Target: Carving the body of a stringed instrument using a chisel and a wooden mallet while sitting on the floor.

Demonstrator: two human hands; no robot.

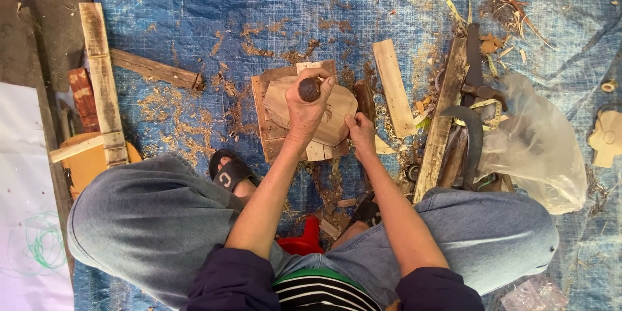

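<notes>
On blue tarp (194,0), between the knees of the seated person, lies a flat carved wood piece (337,113) on top of a small board stack (272,123). Containers: only a clear plastic bag (538,149) at right side, crumpled; what is inside I cannot tell. Just beside it, a pile of tools w/ a curved dark blade (470,133) & a long plank (440,123).

Left hand (308,107) is closed tight around a tool w/ round dark handle (310,89), held upright over the wood piece. Right hand (359,131) presses on the right edge of the piece, fingers curled; if it pinches something, cannot tell.

Wood chips (168,107) are scattered around. Left foot in black sandal (230,172) rests near the boards.
</notes>
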